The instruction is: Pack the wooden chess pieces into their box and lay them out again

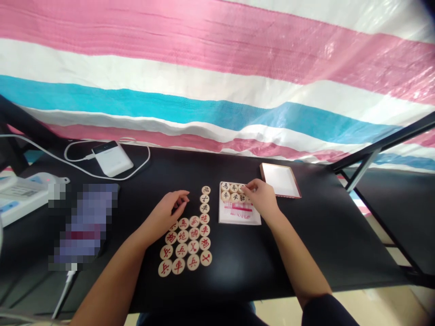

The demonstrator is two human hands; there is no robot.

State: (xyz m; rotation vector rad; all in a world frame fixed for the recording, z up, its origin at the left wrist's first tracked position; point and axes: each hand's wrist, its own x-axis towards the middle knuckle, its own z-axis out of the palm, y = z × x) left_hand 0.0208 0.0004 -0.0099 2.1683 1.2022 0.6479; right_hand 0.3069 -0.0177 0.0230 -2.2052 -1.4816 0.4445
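My right hand (265, 199) is over a shallow white box (222, 216), its fingers closed on a Chinese chess piece (241, 188) at the box's far side. Two rows of black-marked pieces (225, 196) lie in the box, with some hidden under that hand. Below them the box floor shows pink line marks. To the left, my left hand (168, 208) hovers by the table with fingers loosely bent, thumb apart, holding nothing. Red-marked pieces (194, 233) form a block of rows beneath it. Several black-marked pieces (204, 199) continue the block's right column away from me.
A box lid (280, 179) lies behind my right hand, inner side up. Farther left are a white power bank (115, 160) with a looping cable, a blurred-out phone (88, 222) and a power strip (30, 197). A striped sheet (204, 81) hangs behind the black table (306, 217).
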